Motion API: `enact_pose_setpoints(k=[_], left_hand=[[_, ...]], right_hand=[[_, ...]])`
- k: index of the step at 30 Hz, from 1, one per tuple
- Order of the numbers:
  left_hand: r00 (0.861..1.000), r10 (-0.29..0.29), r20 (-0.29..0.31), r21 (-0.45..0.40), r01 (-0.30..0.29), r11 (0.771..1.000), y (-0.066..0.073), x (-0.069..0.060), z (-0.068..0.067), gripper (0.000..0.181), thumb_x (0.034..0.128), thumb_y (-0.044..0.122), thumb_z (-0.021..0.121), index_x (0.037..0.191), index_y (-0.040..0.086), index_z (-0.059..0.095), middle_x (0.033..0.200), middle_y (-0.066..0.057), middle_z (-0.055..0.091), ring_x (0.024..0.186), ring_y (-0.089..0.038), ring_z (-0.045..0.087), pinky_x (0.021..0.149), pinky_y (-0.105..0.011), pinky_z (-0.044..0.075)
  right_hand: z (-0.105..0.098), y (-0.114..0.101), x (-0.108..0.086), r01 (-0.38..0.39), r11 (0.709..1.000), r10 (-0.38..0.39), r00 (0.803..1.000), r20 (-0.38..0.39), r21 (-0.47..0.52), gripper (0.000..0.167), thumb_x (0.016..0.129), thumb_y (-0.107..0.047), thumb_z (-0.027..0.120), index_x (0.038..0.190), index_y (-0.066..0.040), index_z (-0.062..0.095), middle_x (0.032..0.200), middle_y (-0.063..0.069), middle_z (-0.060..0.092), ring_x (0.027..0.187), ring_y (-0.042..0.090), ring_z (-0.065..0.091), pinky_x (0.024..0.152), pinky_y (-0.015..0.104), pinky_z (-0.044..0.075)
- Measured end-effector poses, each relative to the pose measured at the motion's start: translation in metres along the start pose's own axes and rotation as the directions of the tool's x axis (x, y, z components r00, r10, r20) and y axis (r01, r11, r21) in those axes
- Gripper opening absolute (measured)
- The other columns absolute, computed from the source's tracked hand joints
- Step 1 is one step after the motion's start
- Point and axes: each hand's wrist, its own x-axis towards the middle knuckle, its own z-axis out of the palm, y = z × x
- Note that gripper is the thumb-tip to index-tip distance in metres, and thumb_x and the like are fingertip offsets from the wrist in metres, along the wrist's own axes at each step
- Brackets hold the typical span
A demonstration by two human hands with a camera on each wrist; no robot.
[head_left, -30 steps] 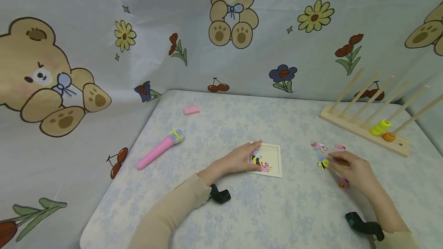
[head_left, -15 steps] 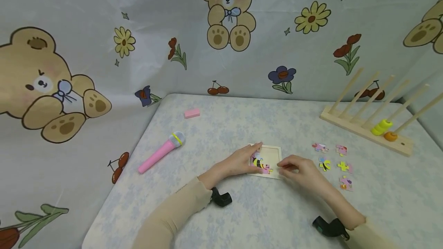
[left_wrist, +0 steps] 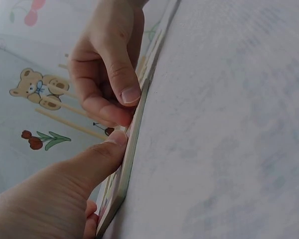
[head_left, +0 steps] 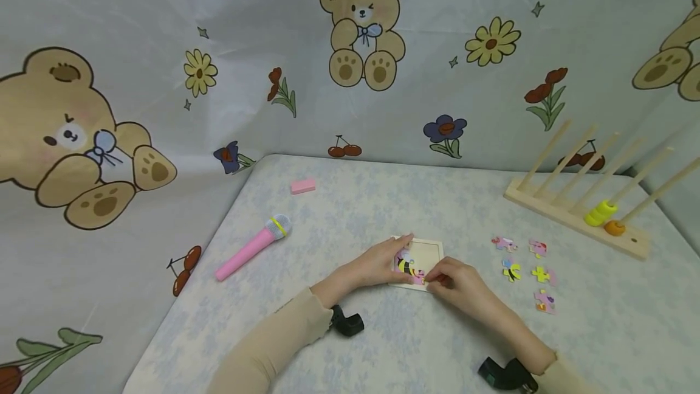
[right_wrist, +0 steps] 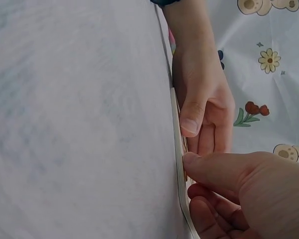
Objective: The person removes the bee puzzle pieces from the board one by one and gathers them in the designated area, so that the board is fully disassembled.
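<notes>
A small square wooden puzzle tray (head_left: 432, 249) lies on the table, with bee-picture pieces (head_left: 406, 265) fitted along its left and near side. My left hand (head_left: 376, 265) grips the tray's left side, thumb at the near edge and fingers toward the far edge. At the tray's lower right corner, my right hand (head_left: 462, 284) pinches a puzzle piece, mostly hidden by its fingers. In the right wrist view, the right thumb and fingers meet at the tray's edge (right_wrist: 179, 164). Several loose puzzle pieces (head_left: 511, 270) lie to the right.
A wooden peg stand (head_left: 574, 217) with yellow beads (head_left: 600, 213) and an orange bead (head_left: 615, 228) stands at the back right. On the left lie a pink toy microphone (head_left: 251, 249) and a pink block (head_left: 303, 186). A bear-print cloth (head_left: 246, 59) hangs behind the table.
My right hand has moved left from the loose pieces to the tray with a piece, then slightly nearer to the tray's lower right corner. My left hand keeps its hold on the tray.
</notes>
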Motion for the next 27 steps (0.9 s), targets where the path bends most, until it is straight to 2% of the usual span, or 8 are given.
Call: enact_pose_setpoints(k=[7,14,22,27], left_hand=[[1.000,0.002,-0.003,0.005,-0.002,1.000,-0.0018,-0.0005,0.0014,0.093,0.0831,0.050,0.068,0.152,0.010,0.019,0.149,-0.011,0.032,0.136,-0.030,0.028,0.109,-0.035,0.026],[1.000,-0.007,-0.001,0.011,0.007,1.000,-0.0002,-0.0006,-0.0011,0.093,0.0825,0.050,0.069,0.151,0.010,0.020,0.149,-0.012,0.033,0.135,-0.032,0.029,0.108,-0.037,0.028],[1.000,-0.010,0.019,0.020,0.010,1.000,0.0022,-0.0008,-0.0018,0.092,0.0839,0.048,0.068,0.152,0.010,0.019,0.149,-0.011,0.031,0.136,-0.030,0.027,0.109,-0.035,0.025],[1.000,-0.019,0.022,0.018,0.019,1.000,0.0022,-0.0009,-0.0023,0.092,0.0840,0.048,0.068,0.152,0.010,0.018,0.150,-0.012,0.031,0.136,-0.031,0.026,0.109,-0.036,0.026]], right_hand=[[0.0053,0.0009,-0.0005,0.011,1.000,-0.011,1.000,-0.028,0.003,0.017,0.076,0.000,0.076,0.083,-0.013,0.069,0.082,-0.005,0.059,0.069,0.009,0.053,0.060,0.021,0.046],[0.0088,0.0012,0.0021,0.023,0.999,-0.028,0.996,-0.089,-0.048,0.015,0.075,0.000,0.077,0.083,-0.011,0.069,0.080,-0.007,0.058,0.069,0.004,0.051,0.059,0.021,0.047],[0.0059,0.0023,0.0005,0.023,0.995,-0.035,0.992,-0.119,-0.097,0.020,0.071,0.005,0.077,0.079,-0.012,0.069,0.082,-0.004,0.058,0.070,0.005,0.053,0.061,0.023,0.048],[0.0055,0.0053,0.0008,0.041,0.995,-0.053,0.991,-0.127,-0.095,0.021,0.070,0.007,0.077,0.080,-0.011,0.070,0.083,-0.003,0.059,0.071,0.005,0.053,0.061,0.023,0.048]])
